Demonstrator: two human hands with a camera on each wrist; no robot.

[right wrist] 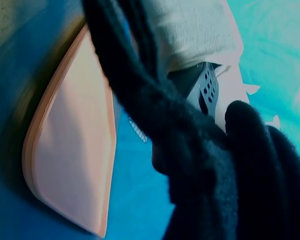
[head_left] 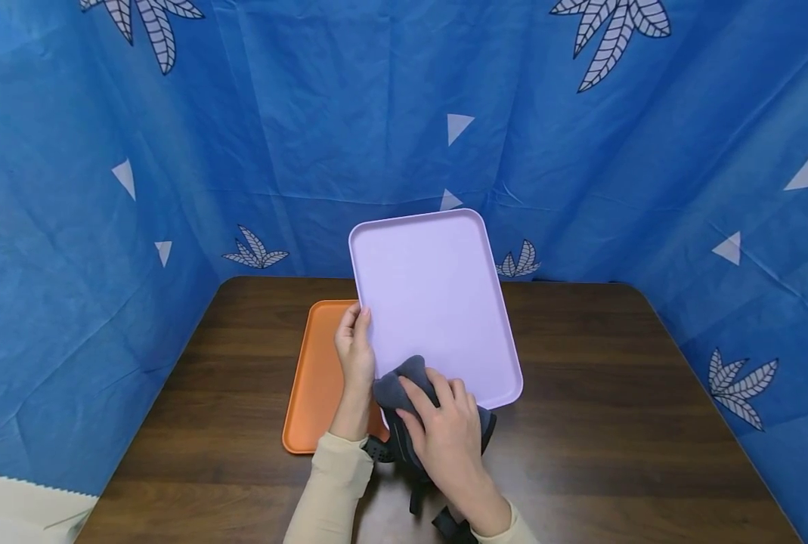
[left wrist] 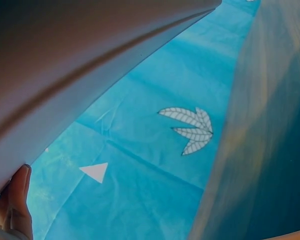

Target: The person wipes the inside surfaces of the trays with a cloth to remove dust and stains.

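A lilac rectangular tray (head_left: 438, 302) is held up at a tilt above the table, its inner face toward the head camera. My left hand (head_left: 354, 353) grips its left edge, thumb on the front rim; in the left wrist view, fingers (left wrist: 19, 195) touch the tray's underside (left wrist: 85, 55). With bent fingers, my right hand (head_left: 450, 427) holds a dark grey cloth (head_left: 404, 381) against the lower part of the tray. Part of the cloth hangs below the tray. Dark folds of the cloth (right wrist: 180, 135) fill much of the right wrist view.
An orange tray (head_left: 315, 378) lies on the brown wooden table (head_left: 614, 400), left of and partly behind the lilac one. Blue patterned fabric (head_left: 349, 113) surrounds the table at the back and sides. A pale cloth edge (head_left: 23, 502) shows at bottom left.
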